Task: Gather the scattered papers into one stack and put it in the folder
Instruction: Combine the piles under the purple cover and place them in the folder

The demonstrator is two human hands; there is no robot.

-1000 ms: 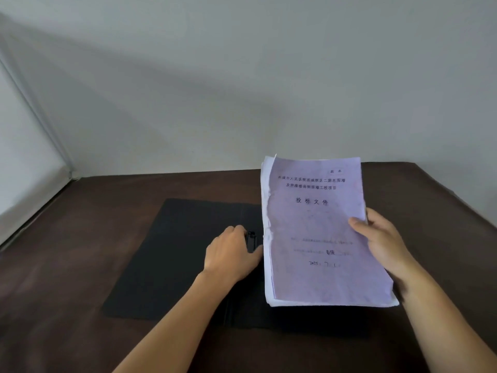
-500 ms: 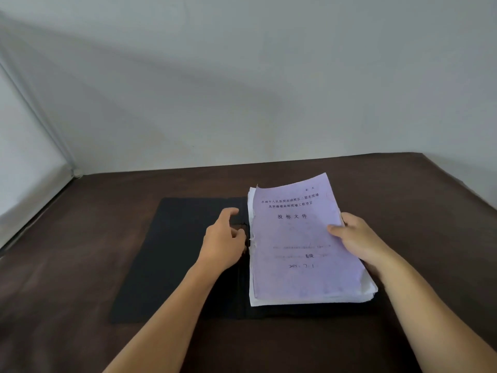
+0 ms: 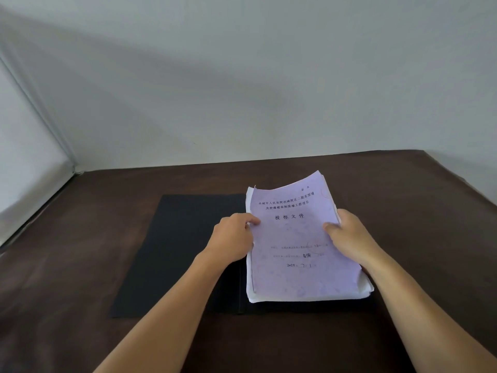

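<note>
A thick paper stack (image 3: 298, 246) with a lilac printed cover sheet lies on the right half of an open black folder (image 3: 180, 251). White sheets stick out unevenly at its left, right and near edges. My left hand (image 3: 233, 239) grips the stack's left edge, thumb on the cover. My right hand (image 3: 347, 236) holds the right edge, thumb on top and fingers underneath. The far right corner of the stack curls up slightly. The folder's right half is mostly hidden under the paper.
The folder rests on a dark brown table (image 3: 80, 265) whose far edge meets a pale wall (image 3: 242, 90). A white panel (image 3: 24, 157) borders the table on the left.
The stack came down from a tilted, raised position onto the folder's right half. My left hand left the folder's spine clip and took the stack's left edge.
</note>
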